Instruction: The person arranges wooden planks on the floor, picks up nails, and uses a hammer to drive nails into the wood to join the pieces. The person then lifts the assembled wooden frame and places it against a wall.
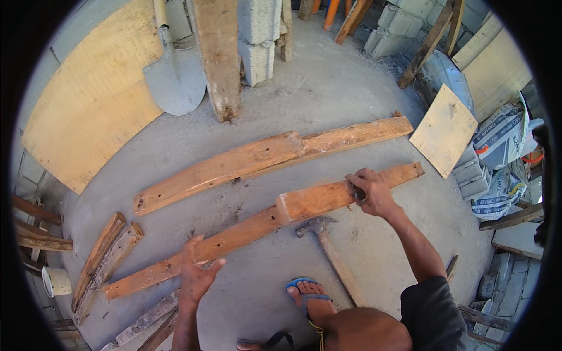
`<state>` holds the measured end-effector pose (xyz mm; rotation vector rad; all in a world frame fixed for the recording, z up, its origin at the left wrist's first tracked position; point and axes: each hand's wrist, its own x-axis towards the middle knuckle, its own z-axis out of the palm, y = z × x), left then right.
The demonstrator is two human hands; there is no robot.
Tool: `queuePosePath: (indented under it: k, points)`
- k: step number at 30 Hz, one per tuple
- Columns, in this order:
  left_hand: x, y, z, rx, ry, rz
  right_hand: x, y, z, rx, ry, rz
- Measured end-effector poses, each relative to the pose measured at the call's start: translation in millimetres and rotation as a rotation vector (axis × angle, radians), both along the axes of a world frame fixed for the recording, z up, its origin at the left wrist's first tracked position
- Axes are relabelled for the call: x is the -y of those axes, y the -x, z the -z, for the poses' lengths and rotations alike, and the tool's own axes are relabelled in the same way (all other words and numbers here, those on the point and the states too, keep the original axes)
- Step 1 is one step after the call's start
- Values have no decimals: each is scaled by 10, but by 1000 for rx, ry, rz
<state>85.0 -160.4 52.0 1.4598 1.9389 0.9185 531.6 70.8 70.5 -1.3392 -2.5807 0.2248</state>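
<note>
Two brown lumber pieces lie overlapped on the concrete floor in front of me: a left plank (240, 237) and a thicker right plank (316, 198) with its end over the left one. My left hand (196, 272) is over the left plank with thumb and fingers spread, holding nothing; whether it touches the wood is unclear. My right hand (373, 192) is closed at the top of the right plank, around a small dark thing that its fingers mostly hide. A claw hammer (335, 254) with a wooden handle lies just below the planks, its head close to the overlap.
Beyond lies another overlapped pair of planks (219, 171). Short timbers (108, 263) and a white bucket (57, 282) are at left. A shovel (175, 79) leans on a plywood sheet (88, 111). Bags (497, 137) and a square board (445, 130) stand at right. My sandalled foot (310, 292) is near the hammer.
</note>
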Motion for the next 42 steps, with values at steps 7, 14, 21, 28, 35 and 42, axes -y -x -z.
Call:
queuePosePath:
  k: [7, 14, 21, 28, 35, 42]
  points:
    - [-478, -348, -249, -375, 138, 306, 230, 787, 483, -27, 223, -300]
    - [-1075, -811, 140, -620, 273, 512, -141, -50, 545, 226, 84, -36]
    - [-878, -729, 519, -474, 228, 388, -511, -137, 599, 185, -22, -150]
    - [-876, -515, 578, -455, 266, 350, -614, 267, 638, 220, 101, -148]
    - [-950, -424, 539, -450, 249, 387, -505, 124, 708, 187, 36, -168]
    - [-796, -634, 272, -579, 167, 362, 42, 381, 839, -221, -92, 205]
